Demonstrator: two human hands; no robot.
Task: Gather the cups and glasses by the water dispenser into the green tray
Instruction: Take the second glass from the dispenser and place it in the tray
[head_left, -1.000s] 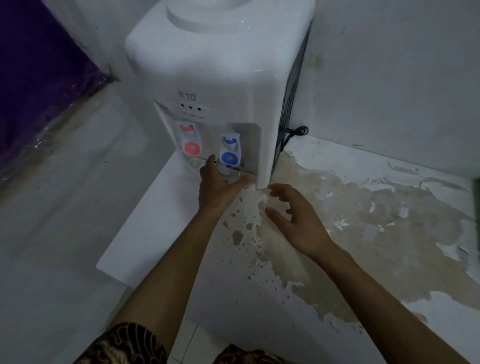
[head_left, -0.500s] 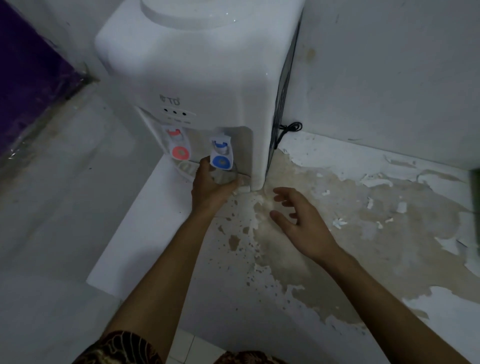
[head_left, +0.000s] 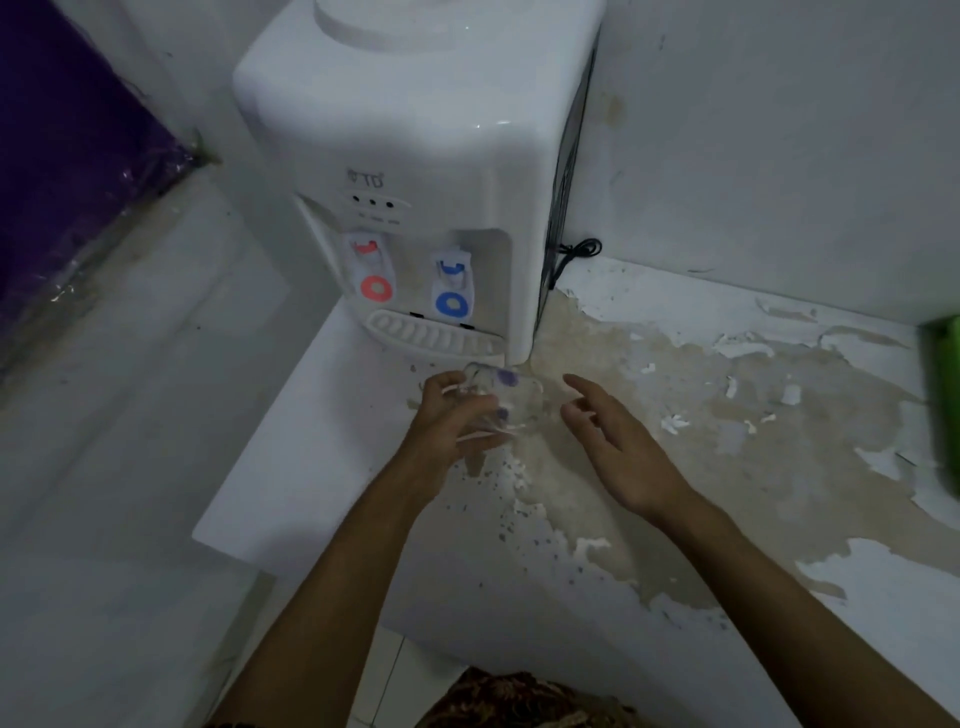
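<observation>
The left hand (head_left: 457, 415), near the middle of the frame, is closed around a clear glass (head_left: 498, 397) with purple dots on it. The fingers (head_left: 480, 434) wrap the near side and the thumb lies along the far side, so the glass sits tilted in the grip with its body pointing toward the right of the picture. Motion blur softens its edges, so I cannot tell whether its base touches the counter (head_left: 311, 441). The glass is just in front of the drip tray (head_left: 431, 338) of the water dispenser (head_left: 415, 156), which fills the upper centre of the frame, and it lies below the blue tap (head_left: 452, 291); the red tap (head_left: 371, 273) is to the left of that one.

To the right of the glass, close to it but not touching, the right hand (head_left: 618, 447) is open and holds nothing. Its fingers are spread and slightly curled, palm turned toward the glass, above the stained, peeling part of the counter.

A black cord (head_left: 576, 252) loops at the dispenser's right rear corner against the wall. At the far right edge of the frame, about mid-height, a strip of the green tray (head_left: 945, 395) shows, well apart from both hands and cut off by the picture's border.
</observation>
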